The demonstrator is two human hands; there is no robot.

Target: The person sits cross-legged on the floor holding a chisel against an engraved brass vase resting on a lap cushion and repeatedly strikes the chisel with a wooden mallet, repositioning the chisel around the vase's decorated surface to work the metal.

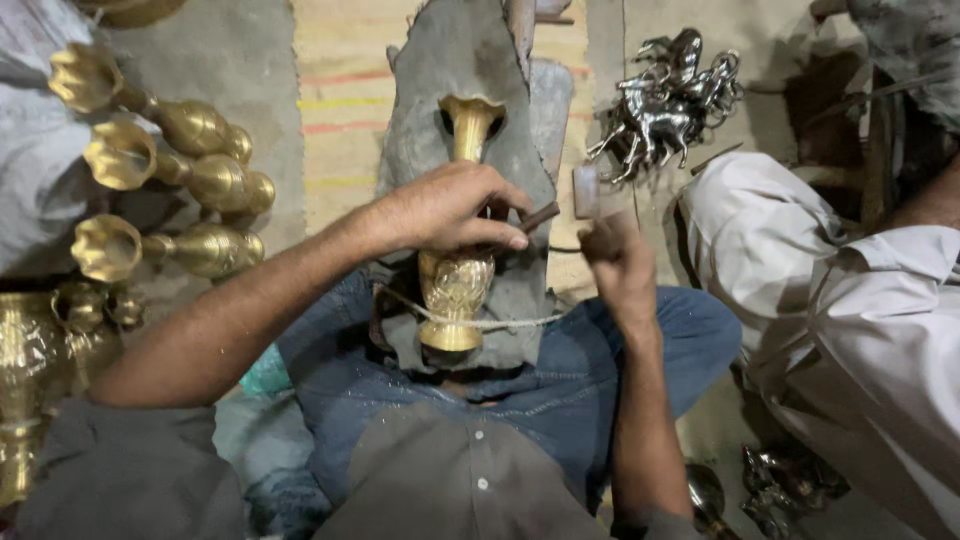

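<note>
Head cam looking straight down here: the left hand (450, 208) is curled over the middle of a brass vase (458, 230) that lies lengthwise on a grey slab (455, 60) propped on the person's lap, fingers wrapped down and pinching a small dark chisel-like tool (538, 216) whose tip pokes out just past the fingertips toward the right hand. The vase's flared mouth sticks out beyond the left hand, away from the body, and its patterned belly and foot sit below the hand, nearer the body, with a cord (470, 320) running across the foot and over the slab. The right hand (618, 255) is just beside the left, a bit blurred, closed up in a fist around a pale block-headed thing (586, 190), looks like a small mallet, though I can't tell for sure. Off beyond the left forearm there's a row of three more brass vases (165, 185) lying on their sides, and bigger brass pieces (30, 380) near that elbow. Past the right hand, further out, a pile of shiny silver horse figures (668, 100) sits on the ground. Just beside the right arm another person in white clothing (860, 320) is sitting.
</note>
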